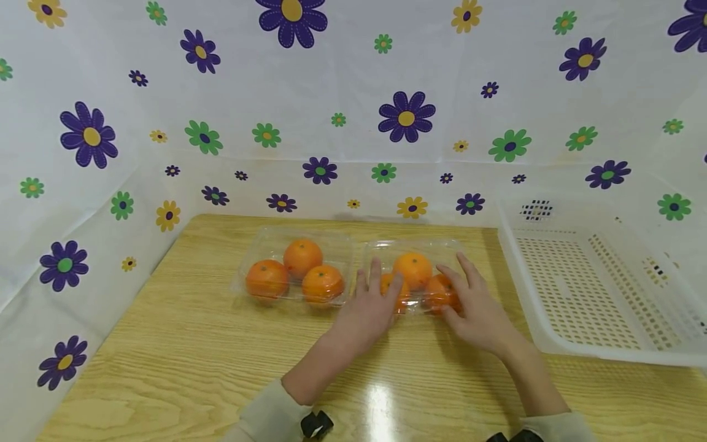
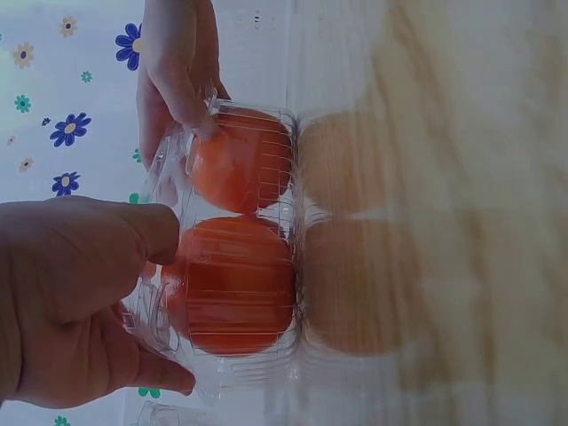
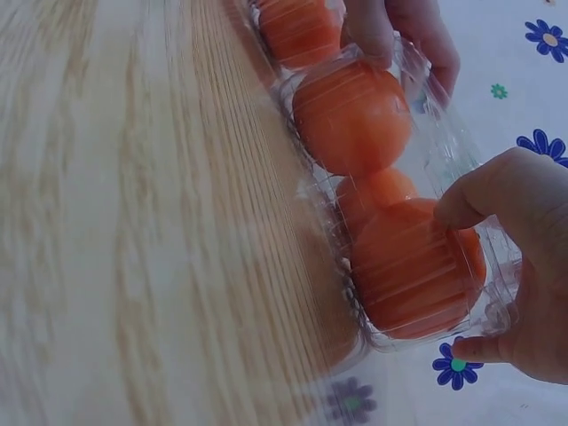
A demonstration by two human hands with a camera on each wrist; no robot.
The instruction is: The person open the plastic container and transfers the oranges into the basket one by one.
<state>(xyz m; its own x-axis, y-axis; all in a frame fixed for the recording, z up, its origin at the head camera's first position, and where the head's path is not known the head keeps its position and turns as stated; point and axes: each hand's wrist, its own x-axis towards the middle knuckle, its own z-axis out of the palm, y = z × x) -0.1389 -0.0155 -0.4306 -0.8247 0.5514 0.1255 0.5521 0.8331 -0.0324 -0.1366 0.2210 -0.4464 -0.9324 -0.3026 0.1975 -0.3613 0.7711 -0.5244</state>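
A clear plastic clamshell box (image 1: 420,245) with three oranges (image 1: 412,270) stands on the table, its lid down over the fruit. My left hand (image 1: 369,312) grips its left end, fingers spread over the lid and thumb toward the front. At the right end my right hand (image 1: 479,316) holds the box, thumb low on the front and fingers reaching over the top. In the right wrist view that thumb presses the plastic beside an orange (image 3: 417,271). Left of it is a second clear box (image 1: 295,235) with three oranges (image 1: 267,279), close to my left hand.
A white perforated plastic basket (image 1: 519,294) sits on the right side of the wooden table (image 1: 182,344). Behind and to the left hangs a white cloth (image 1: 331,73) printed with flowers. Wood shows in front of the boxes and to their left.
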